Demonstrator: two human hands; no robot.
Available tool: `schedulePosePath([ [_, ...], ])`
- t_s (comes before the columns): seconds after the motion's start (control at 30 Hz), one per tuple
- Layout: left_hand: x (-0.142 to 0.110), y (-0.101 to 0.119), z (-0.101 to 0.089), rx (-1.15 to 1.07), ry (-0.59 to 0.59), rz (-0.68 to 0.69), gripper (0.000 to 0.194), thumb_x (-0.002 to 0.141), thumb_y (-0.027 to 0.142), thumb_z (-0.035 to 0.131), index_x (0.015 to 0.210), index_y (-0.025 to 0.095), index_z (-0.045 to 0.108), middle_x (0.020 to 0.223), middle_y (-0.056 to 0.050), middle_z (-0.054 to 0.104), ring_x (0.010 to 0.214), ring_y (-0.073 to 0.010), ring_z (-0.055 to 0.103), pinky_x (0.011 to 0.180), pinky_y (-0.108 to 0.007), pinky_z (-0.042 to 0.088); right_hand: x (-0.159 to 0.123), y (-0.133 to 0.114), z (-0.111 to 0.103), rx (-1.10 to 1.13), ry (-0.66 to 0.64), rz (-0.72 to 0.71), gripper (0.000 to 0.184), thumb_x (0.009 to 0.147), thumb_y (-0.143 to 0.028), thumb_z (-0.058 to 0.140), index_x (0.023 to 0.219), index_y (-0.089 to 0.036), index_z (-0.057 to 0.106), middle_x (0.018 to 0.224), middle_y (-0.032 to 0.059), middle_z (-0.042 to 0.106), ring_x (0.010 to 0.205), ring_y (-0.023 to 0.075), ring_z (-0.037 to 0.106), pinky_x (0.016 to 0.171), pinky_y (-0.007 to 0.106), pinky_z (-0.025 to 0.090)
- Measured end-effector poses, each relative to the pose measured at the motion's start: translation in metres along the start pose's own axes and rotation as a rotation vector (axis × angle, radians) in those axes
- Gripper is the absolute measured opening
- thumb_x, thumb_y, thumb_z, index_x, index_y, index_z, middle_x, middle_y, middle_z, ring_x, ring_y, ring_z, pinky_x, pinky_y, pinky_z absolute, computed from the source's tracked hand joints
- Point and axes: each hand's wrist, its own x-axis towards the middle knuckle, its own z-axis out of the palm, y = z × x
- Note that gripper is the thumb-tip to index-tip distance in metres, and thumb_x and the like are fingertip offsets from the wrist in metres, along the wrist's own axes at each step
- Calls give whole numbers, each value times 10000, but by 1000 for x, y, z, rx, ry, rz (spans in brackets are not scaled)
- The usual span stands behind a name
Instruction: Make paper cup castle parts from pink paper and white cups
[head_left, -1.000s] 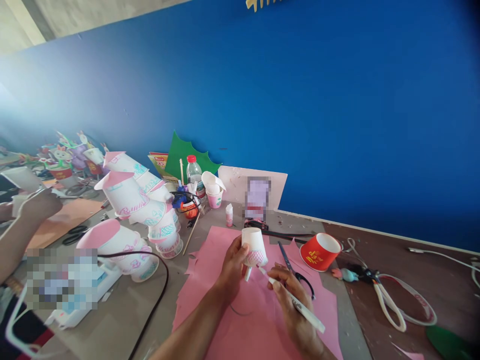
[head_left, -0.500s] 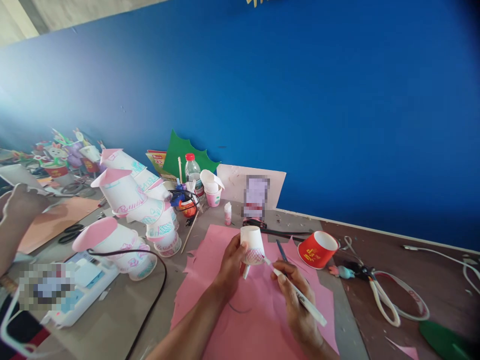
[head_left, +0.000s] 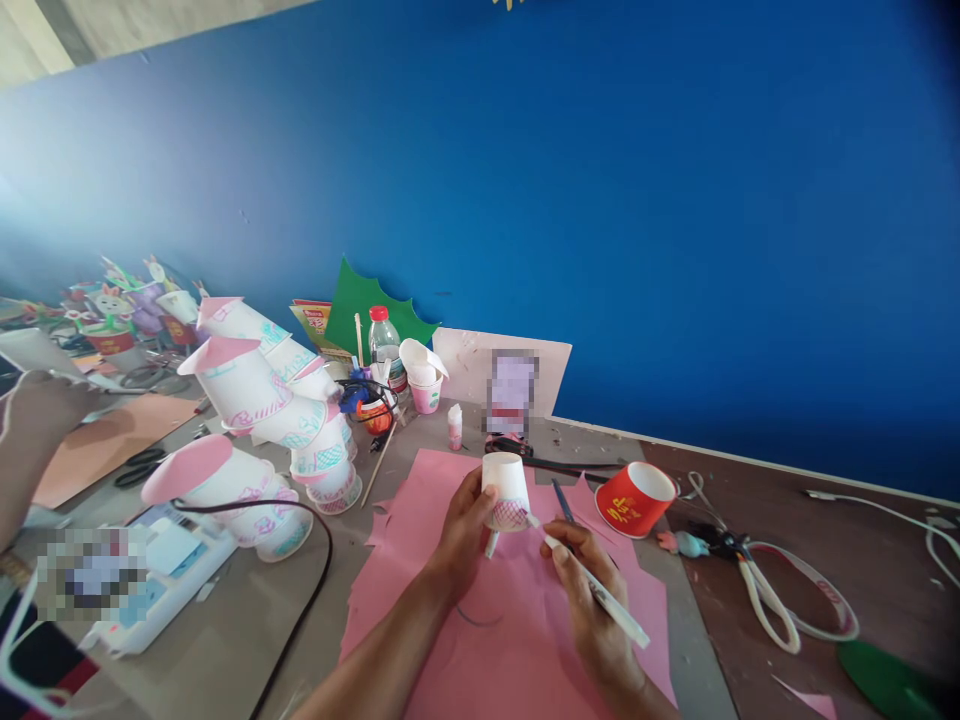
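My left hand [head_left: 463,528] is closed around a small white paper cup [head_left: 505,490], held upside down, with a pink net pattern drawn along its lower edge. My right hand [head_left: 583,570] pinches a white pen [head_left: 592,590] whose tip touches the cup's patterned edge. Both hands hover over a sheet of pink paper [head_left: 517,640] that lies on the table. A pair of black scissors [head_left: 564,502] lies on the pink paper just beyond my right hand.
A red paper cup [head_left: 634,499] lies on its side to the right. Stacks of decorated white cups [head_left: 262,420] stand at the left, with a water bottle [head_left: 386,345], a black cable [head_left: 300,610] and another person's hand [head_left: 37,420] at far left. A white strap [head_left: 787,610] lies at the right.
The view has shifted slightly. The pen tip came up from beside the cup to touch its patterned edge. My left hand keeps the cup in the same place.
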Motion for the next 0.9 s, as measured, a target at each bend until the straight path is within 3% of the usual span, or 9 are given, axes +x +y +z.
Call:
schedulePosePath([
  [0.37,1,-2,-1,41,-12,22,427,833,467,597,1132,164,576,801,-21,529,564,-84,444,355,-164,263,-10,10,3,-22,-123,-125,198,870,-379,542,828,-215,644,820,40,650,706,186,618,663,315,497],
  [0.5,2,-3,-2,28,-8,14,415,836,464,596,1136,178,585,832,-25,545,548,-70,432,368,-168,253,-10,10,1,-37,-103,-142,187,865,-381,549,839,-223,644,811,37,651,755,199,623,717,334,498],
  [0.67,2,-3,-2,30,30,-21,415,810,469,626,1121,195,607,884,-35,587,550,-66,437,400,-179,252,-5,6,-1,-94,-12,-110,227,848,-428,558,853,-223,657,808,48,668,765,214,625,661,323,493],
  [0.9,2,-3,-1,-22,33,-11,418,784,444,663,1108,184,613,894,-44,610,620,-90,487,496,-198,331,-3,3,1,-90,-8,-88,268,836,-459,567,817,-209,661,772,50,666,697,204,620,589,300,485],
])
